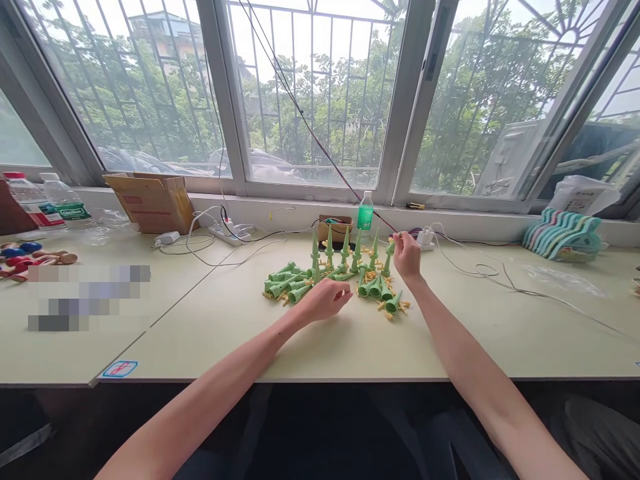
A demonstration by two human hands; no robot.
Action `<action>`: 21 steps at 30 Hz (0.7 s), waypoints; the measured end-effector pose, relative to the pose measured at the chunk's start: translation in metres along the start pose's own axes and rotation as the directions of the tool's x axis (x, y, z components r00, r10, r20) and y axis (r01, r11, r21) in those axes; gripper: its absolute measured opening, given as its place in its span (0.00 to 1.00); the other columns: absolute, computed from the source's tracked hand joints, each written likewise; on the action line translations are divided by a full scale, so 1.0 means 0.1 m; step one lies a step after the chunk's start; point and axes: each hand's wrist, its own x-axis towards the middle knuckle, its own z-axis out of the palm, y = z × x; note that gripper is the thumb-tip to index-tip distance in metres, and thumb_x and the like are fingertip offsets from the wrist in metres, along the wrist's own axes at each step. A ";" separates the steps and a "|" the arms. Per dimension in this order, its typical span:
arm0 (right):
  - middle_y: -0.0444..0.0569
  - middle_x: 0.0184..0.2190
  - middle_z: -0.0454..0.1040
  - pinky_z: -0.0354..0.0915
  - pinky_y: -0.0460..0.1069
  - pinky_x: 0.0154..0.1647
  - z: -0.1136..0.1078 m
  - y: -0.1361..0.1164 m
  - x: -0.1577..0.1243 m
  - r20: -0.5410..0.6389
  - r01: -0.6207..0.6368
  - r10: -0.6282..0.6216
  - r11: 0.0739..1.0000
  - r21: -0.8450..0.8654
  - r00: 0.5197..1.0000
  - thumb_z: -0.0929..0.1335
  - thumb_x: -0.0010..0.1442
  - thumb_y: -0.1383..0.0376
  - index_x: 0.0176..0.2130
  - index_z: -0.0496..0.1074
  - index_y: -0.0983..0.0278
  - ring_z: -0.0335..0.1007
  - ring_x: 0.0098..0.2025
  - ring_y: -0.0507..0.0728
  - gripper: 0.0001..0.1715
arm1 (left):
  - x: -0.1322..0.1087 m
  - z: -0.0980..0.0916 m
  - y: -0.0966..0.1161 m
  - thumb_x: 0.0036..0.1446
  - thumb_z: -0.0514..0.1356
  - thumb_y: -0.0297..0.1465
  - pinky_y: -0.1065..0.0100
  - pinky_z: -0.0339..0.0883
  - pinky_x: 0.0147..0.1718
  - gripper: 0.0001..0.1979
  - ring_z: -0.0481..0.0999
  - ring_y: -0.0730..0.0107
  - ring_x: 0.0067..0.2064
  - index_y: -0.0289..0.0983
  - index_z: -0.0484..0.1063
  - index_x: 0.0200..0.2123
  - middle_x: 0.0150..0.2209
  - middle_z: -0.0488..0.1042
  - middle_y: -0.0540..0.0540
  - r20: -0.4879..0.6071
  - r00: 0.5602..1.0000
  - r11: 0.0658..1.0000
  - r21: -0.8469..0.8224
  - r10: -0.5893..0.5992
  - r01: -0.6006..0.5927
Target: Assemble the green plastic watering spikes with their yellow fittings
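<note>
Several green plastic cones with pointed tips stand in a row, among them an upright cone (pixel 374 250), behind a pile of lying ones such as a hollow-ended cone (pixel 393 304). Small yellow plastic pieces (pixel 389 315) are scattered among them. My right hand (pixel 408 257) is closed in a pinch at the top of the rightmost green cone (pixel 387 261); its fingertips hide the tip. My left hand (pixel 326 300) is low over the table in front of the pile, fingers curled together. Whatever lies between those fingers is hidden.
Behind the cones are a small brown box (pixel 335 230) and a green-labelled bottle (pixel 365 212). Power strips (pixel 230 230) and loose cables (pixel 493 272) run along the window side. Teal hangers (pixel 563 237) stand right; a cardboard box (pixel 150 203), bottles (pixel 70 208) and wooden toys (pixel 35 260) are left.
</note>
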 end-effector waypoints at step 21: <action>0.48 0.24 0.63 0.51 0.48 0.28 0.04 0.02 0.03 0.069 -0.005 0.009 0.999 -0.048 0.998 0.52 0.70 0.52 0.27 0.56 0.60 0.58 0.26 0.56 0.24 | -0.01 0.01 0.00 0.62 0.52 0.35 0.72 0.53 0.24 0.15 0.59 0.76 0.21 0.36 0.70 0.26 0.19 0.64 0.52 0.010 1.000 1.000 -0.004 0.009 -0.009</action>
